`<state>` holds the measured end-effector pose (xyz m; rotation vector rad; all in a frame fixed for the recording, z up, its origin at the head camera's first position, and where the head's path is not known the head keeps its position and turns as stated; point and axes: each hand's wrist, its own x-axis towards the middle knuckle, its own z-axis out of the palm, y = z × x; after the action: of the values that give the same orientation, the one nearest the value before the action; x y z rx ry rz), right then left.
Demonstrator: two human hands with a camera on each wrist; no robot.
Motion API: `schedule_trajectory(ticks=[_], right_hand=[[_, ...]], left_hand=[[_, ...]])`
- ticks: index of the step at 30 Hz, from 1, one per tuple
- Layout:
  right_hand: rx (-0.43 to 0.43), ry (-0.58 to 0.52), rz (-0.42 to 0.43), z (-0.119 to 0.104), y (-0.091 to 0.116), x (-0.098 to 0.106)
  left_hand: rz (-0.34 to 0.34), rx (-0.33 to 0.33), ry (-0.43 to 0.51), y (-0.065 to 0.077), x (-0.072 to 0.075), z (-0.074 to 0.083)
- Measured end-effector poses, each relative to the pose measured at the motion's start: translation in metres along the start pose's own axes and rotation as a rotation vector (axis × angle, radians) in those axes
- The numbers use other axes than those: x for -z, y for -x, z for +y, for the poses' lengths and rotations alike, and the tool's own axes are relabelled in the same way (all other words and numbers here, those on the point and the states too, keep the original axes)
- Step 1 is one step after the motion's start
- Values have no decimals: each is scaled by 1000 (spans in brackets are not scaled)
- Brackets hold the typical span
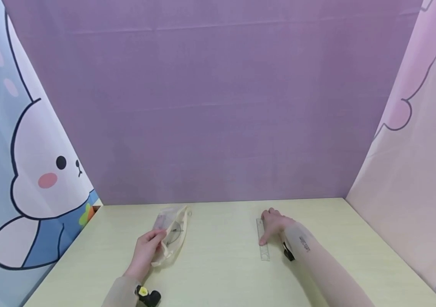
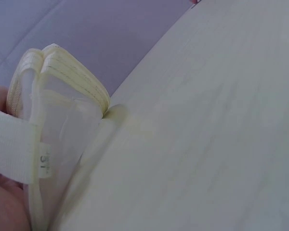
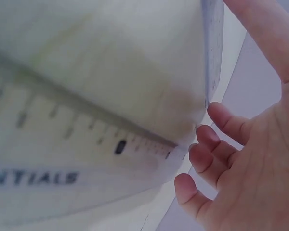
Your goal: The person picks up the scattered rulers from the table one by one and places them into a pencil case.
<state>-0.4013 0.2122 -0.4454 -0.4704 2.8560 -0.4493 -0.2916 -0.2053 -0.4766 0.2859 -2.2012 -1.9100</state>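
Observation:
My left hand [image 1: 149,246] pinches a see-through mesh zip pouch [image 1: 185,236] with cream edging, at the left of the table. A clear protractor [image 1: 175,232] shows inside it. In the left wrist view, the pouch [image 2: 62,110] stands tilted, its white fabric tab [image 2: 12,147] beside the fingers. My right hand [image 1: 275,224] is at a clear ruler [image 1: 264,253] on the right, thumb and fingers spread along it. In the right wrist view, bent fingertips of the right hand [image 3: 253,159] reach the edge of a clear, marked piece; printed letters show on the ruler [image 3: 62,178].
The pale wooden table [image 1: 221,264] runs back to a purple backdrop [image 1: 218,106]. A cartoon-printed curtain [image 1: 49,162] hangs at the left and a pink one [image 1: 413,179] at the right.

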Motion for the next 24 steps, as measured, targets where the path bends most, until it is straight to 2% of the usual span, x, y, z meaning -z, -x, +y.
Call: schedule_trajectory(ticks=[4,7,20,24], right_hand=[[-29,-118,-14,3,-5,-4],[-36,-165,-23,2,-6,-3],[12,-88,-4,-11,0,3],[7,-98,8,-19,3,4]], left_hand=[[-2,0,4,0,0,0],[-3,2,-4,0,0,0],[-8,2,5,0,2,1],[-6,1,5,0,2,0]])
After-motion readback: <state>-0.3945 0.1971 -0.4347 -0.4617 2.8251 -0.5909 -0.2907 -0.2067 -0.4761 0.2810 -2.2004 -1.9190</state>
